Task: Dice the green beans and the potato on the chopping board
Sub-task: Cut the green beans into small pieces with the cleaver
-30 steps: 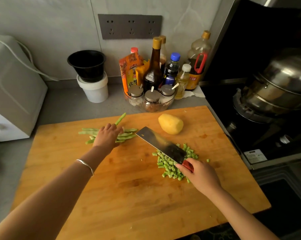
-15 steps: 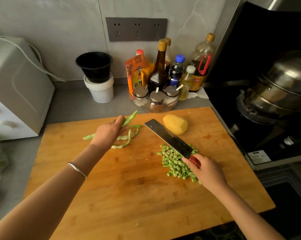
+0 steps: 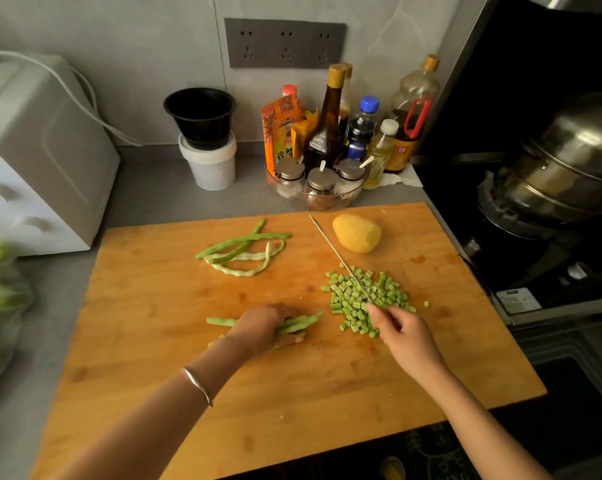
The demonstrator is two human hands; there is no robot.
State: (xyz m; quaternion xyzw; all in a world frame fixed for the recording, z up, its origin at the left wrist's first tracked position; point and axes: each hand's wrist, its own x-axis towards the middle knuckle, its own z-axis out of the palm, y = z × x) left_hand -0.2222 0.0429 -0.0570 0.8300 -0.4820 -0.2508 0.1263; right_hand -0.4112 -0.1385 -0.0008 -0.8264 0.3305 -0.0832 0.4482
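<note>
The chopping board (image 3: 188, 341) bears a whole potato (image 3: 356, 233) at its back; the left hand (image 3: 261, 329) curls over a bundle of green beans (image 3: 301, 322) lying crosswise, tips toward the right hand (image 3: 405, 336), which grips the knife (image 3: 337, 254) above the diced pile (image 3: 348, 303); half a second ago that bundle was farther back.

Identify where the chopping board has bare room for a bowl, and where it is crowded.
Bare: the chopping board's near strip between the forearms, and its left side below the whole beans. Crowded: middle and right, with the left hand, right hand, knife, diced beans and potato.
</note>
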